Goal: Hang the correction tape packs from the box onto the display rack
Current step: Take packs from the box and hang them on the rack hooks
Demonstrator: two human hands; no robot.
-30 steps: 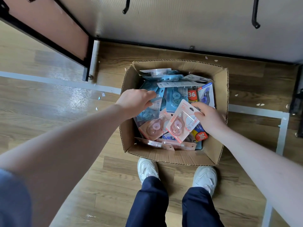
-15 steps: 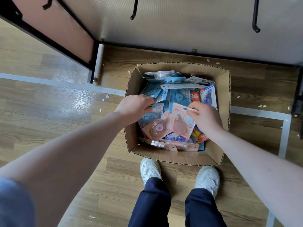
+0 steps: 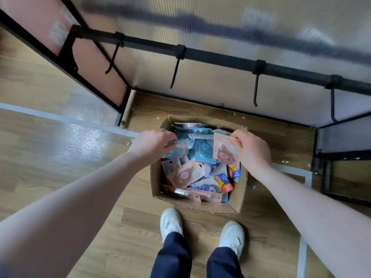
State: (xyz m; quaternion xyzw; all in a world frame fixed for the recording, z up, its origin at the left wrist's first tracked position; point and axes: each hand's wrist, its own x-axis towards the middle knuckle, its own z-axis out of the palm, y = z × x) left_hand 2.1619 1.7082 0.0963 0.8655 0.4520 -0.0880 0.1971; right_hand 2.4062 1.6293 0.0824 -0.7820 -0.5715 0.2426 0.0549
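The right hand (image 3: 252,152) is held above the far right corner of the cardboard box (image 3: 240,194), its fingers pinching a pink correction tape pack (image 3: 223,150) that is lifted clear of the pile. The left hand (image 3: 152,146) is curled over the box's far left corner, gripping a pale pack (image 3: 181,145) by its edge. Behind, a black display rack (image 3: 220,59) is seen with bare hooks (image 3: 255,91) pointing down. Blue and pink packs (image 3: 186,174) are heaped in the box, which is set on a wooden floor (image 3: 60,149) before white shoes (image 3: 170,222).
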